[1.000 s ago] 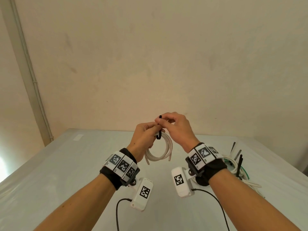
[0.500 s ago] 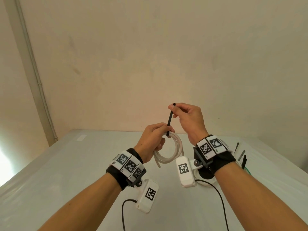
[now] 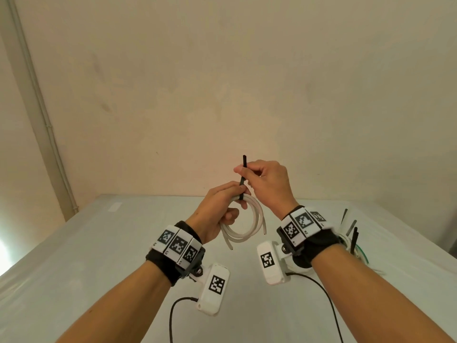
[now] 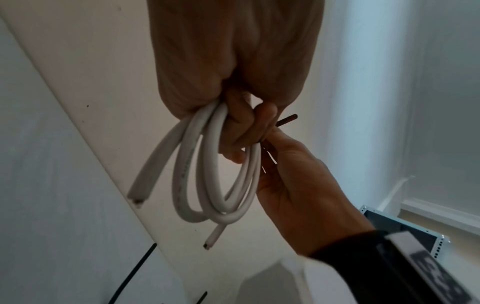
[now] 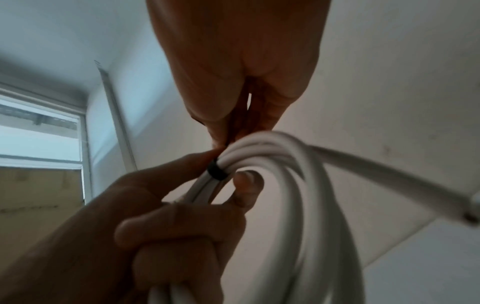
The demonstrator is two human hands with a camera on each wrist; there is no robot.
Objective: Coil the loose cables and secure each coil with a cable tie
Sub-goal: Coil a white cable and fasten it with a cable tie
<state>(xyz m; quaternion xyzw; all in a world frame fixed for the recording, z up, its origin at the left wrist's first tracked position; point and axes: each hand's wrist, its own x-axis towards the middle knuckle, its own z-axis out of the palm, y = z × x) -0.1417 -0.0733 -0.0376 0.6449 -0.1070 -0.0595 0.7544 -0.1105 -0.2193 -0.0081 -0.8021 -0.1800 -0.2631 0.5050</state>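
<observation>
- The step in hand looks like cinching: a black cable tie is already looped round the white cable coil, and its free tail stands up above the bundle.
- The left hand is curled round the top of the coil, holding the loops bunched and lifted above the desk, thumb and forefinger close against the tie's band.
- The right hand pinches the tail between thumb and forefinger, fingers bent, just above the left hand.
- The next move, as I judge it, calls for a steady pull on the tail away from the coil while the left hand braces the loops, so that none slips out before the tie bites.
- More of the task remains: near the right wrist, further cables and spare ties lie on the desk.
- The right wrist view alone shows the band snug round the strands; the head view hides that behind the fingers.
- The left wrist view shows both cut ends of the coil hanging free below the loops, and the tie's tip poking out past the fingers.
- Only the head view shows how high the coil is held and what lies on the desk.
</observation>
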